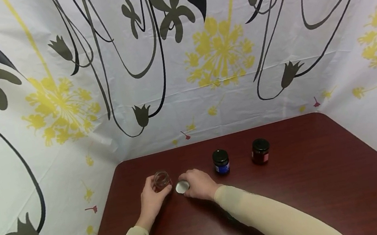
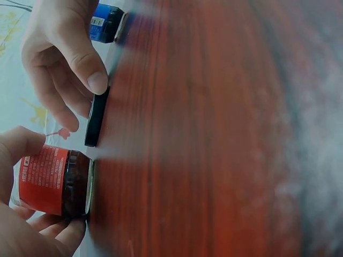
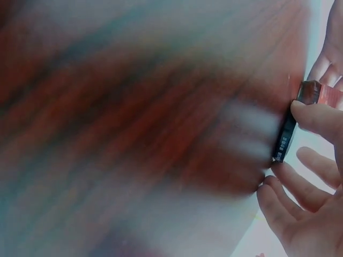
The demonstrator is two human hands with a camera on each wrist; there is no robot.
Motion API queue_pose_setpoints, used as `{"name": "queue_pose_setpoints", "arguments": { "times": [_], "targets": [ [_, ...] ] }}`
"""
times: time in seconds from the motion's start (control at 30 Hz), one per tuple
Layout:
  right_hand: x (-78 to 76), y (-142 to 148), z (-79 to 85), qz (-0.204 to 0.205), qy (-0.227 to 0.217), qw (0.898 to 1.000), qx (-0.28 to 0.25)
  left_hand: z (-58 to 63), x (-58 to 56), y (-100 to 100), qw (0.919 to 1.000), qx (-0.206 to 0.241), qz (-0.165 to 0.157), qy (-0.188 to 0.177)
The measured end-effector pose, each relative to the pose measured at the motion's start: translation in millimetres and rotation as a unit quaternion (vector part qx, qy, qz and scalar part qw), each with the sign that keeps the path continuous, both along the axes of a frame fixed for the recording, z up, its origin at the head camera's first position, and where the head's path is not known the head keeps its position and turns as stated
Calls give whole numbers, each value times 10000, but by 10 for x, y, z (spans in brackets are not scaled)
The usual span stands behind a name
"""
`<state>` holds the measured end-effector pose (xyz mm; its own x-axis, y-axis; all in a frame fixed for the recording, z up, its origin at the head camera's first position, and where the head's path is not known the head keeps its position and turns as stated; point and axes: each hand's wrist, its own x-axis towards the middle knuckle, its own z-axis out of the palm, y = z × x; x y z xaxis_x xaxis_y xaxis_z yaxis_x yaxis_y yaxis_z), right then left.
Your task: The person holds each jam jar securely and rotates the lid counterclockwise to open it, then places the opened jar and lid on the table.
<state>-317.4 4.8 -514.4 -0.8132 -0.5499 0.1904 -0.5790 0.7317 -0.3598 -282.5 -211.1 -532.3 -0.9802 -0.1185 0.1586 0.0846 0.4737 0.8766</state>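
My left hand grips a small open glass jar, which stands on the table. A red label with fine print wraps the jar, as the left wrist view shows, and the thumb and fingers go round its sides. Just right of it, my right hand pinches a round black lid by its edge, thumb on one side and fingertips on the other. From the head view the lid's pale inner face shows. It is low at the tabletop, a small gap away from the jar.
Right of my right hand stands a dark jar with a blue label, black lid on. Farther right is another black-lidded jar with a red label. The dark red table meets patterned cloth at its back and sides.
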Motion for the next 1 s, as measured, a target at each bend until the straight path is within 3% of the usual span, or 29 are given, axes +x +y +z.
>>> {"name": "queue_pose_setpoints", "arguments": {
  "times": [0.4,1.0],
  "targets": [
    [-10,71,23,2,-137,9996,-255,46,15,-29,9998,82,-143,91],
    [115,181,109,82,-161,9980,-609,124,80,-33,9994,227,-229,114]
  ]
}}
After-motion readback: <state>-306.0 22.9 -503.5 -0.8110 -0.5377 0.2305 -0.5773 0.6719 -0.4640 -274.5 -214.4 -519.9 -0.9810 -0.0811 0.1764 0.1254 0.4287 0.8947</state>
